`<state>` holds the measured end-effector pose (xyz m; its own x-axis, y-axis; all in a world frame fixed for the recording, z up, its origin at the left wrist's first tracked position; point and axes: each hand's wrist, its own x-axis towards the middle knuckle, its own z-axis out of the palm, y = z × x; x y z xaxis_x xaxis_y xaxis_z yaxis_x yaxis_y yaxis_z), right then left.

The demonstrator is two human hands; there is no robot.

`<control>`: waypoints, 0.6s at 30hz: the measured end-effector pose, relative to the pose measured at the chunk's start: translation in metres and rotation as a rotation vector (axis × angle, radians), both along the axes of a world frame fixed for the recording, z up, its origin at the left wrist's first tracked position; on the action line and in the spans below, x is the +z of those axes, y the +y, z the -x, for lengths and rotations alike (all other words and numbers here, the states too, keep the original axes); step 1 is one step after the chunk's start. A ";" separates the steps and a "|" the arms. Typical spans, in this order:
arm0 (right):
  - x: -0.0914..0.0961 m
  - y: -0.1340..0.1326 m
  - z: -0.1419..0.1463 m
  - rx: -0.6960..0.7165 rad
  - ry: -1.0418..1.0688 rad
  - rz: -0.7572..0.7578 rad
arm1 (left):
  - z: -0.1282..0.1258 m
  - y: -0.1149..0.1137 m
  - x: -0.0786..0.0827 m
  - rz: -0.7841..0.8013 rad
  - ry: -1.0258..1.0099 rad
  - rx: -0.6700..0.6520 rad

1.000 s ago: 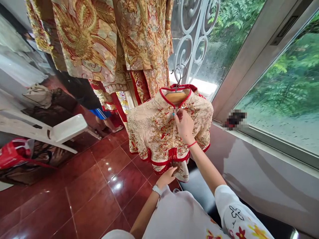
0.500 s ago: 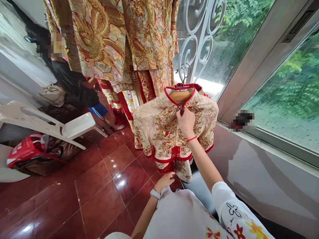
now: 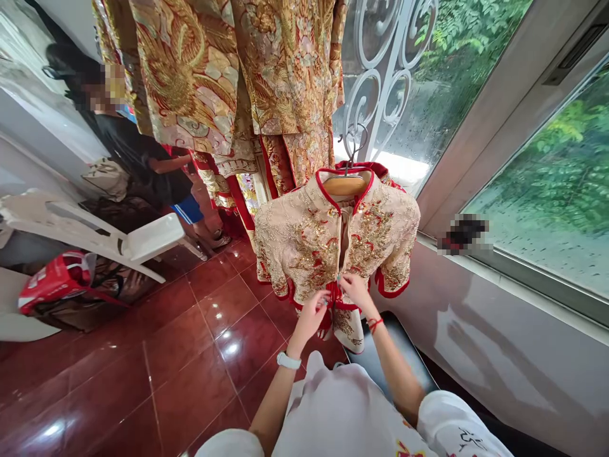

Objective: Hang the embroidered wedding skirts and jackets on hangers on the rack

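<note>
A cream jacket (image 3: 304, 235) with gold and red embroidery and red trim hangs on a wooden hanger (image 3: 346, 184). Its front is parted from the collar down nearly to the hem. My right hand (image 3: 356, 292), with a red string at the wrist, is closed in a pinch low on the front opening, at what looks like the zipper pull; the pull is hidden by the fingers. Just left of it, my left hand (image 3: 311, 317) is beside the hem with its fingers loosely apart, holding nothing I can see. Red fringe shows between the hands.
Long gold embroidered garments (image 3: 190, 76) hang behind the jacket. A dark stool seat (image 3: 404, 349) stands below it. Windows (image 3: 537, 171) and a white scrolled grille (image 3: 385, 70) are at right. At left are a white chair (image 3: 155, 238), a red bag (image 3: 57, 279) and another person (image 3: 137, 152).
My right hand has slid from the collar down to near the hem, and the jacket's front has come apart behind it. My left hand has risen to the hem.
</note>
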<state>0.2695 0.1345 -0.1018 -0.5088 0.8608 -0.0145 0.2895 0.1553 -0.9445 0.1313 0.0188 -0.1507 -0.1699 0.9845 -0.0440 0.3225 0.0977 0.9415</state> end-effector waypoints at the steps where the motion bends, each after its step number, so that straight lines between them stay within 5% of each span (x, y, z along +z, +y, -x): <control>1: -0.017 -0.009 -0.001 0.019 -0.016 0.035 | 0.001 0.005 0.009 -0.038 0.015 0.046; 5: -0.058 -0.027 -0.005 0.108 -0.042 0.131 | -0.009 0.023 0.027 -0.025 0.190 0.186; 10: -0.072 -0.018 -0.015 0.196 -0.073 0.168 | -0.026 0.041 0.017 0.042 0.455 0.407; 18: -0.094 -0.033 -0.007 0.095 -0.340 0.109 | -0.008 0.007 0.000 -0.143 0.089 0.319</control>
